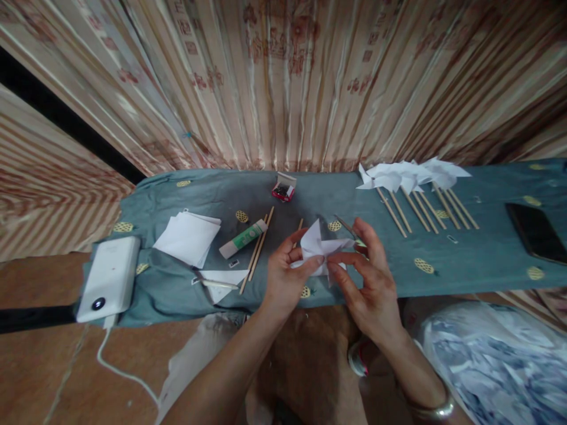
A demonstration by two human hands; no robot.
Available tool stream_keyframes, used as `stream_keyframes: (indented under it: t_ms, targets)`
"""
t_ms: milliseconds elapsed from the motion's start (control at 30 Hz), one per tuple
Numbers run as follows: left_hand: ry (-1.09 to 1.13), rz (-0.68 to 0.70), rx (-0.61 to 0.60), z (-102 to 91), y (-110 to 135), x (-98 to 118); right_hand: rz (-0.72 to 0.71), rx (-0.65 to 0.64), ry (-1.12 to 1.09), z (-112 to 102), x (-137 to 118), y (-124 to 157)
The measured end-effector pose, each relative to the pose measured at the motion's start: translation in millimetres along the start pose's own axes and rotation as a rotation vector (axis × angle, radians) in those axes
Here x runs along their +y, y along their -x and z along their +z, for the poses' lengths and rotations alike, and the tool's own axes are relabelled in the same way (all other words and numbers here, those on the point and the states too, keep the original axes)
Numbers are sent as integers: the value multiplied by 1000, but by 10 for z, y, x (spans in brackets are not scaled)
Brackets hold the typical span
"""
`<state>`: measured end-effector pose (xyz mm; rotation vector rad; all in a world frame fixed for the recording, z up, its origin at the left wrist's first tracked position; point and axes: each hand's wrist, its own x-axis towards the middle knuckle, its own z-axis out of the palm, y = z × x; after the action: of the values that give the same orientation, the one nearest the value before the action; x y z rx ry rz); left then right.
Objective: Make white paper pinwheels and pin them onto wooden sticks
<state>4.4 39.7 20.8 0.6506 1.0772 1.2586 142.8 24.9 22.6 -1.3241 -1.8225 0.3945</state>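
Between my two hands is a white paper pinwheel (326, 248), its blades folded toward the middle. My left hand (287, 274) grips it from the left, thumb laid across the paper. With thumb and index finger, my right hand (370, 283) pinches it near the centre. Scissors (348, 227) lie at the right hand's raised fingers; whether they are held I cannot tell. A wooden stick (299, 227) shows partly behind the left hand. Left of that hand are two more sticks (257, 254) and a green and white glue stick (243, 238).
Finished pinwheels (411, 176) on sticks lie at the back right, a black phone (538, 233) beyond them. A small red box (284, 188) stands open at the back. To the left are stacked paper squares (188, 236), a craft knife (217, 284) and a white power bank (110, 277) with a cable.
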Motion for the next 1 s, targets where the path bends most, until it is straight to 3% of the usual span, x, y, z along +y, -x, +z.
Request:
stream_keyframes:
  t_ms: [1000]
  targets:
    - [-123,46,-6,-64,-10,-17,143,-50,-144,36,13,-9]
